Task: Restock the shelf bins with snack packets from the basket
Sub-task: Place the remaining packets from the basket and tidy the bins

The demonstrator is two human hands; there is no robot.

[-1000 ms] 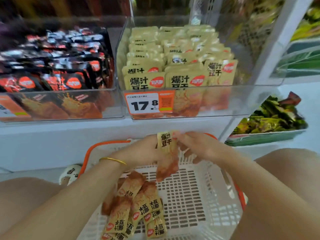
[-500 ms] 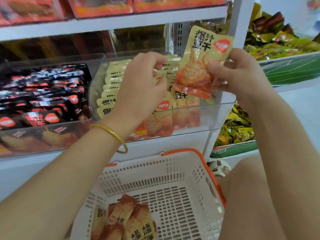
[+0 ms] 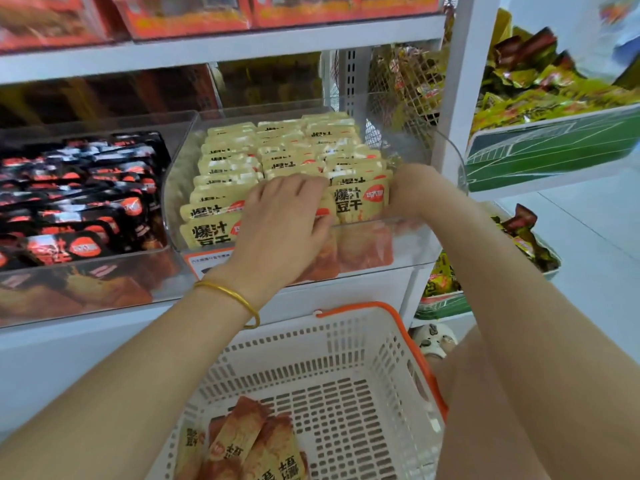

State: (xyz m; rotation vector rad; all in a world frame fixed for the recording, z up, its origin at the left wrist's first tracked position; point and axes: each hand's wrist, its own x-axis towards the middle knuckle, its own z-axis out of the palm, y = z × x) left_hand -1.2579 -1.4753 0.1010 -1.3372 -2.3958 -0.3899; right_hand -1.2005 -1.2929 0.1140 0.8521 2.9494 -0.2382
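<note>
Left hand [image 3: 284,220], fingers loose, pressing yellow tofu packets [image 3: 235,161] back | right hand [image 3: 412,192] pinching front packet [image 3: 358,202] into clear bin [image 3: 450,152] | risk: crowded row springs forward, tipping it out

**Single view, head-worn wide-angle camera.** The lens is looking forward and down over both forearms and is facing the shelf front at close range. The left hand [image 3: 284,220] and right hand [image 3: 412,194] are sitting near the frame centre, fingers pointing away from the lens into the clear bin [image 3: 415,247]. The front packet [image 3: 360,202] is lying between the two sets of fingers. Beyond the fingertips, the upper shelf [image 3: 221,46] is crossing the top of the frame. Behind the wrists, nearest the lens, the white basket [image 3: 346,327] is filling the lower frame. Outward of the right fingers, the green tray [image 3: 554,147] is slanting towards the frame edge.
</note>
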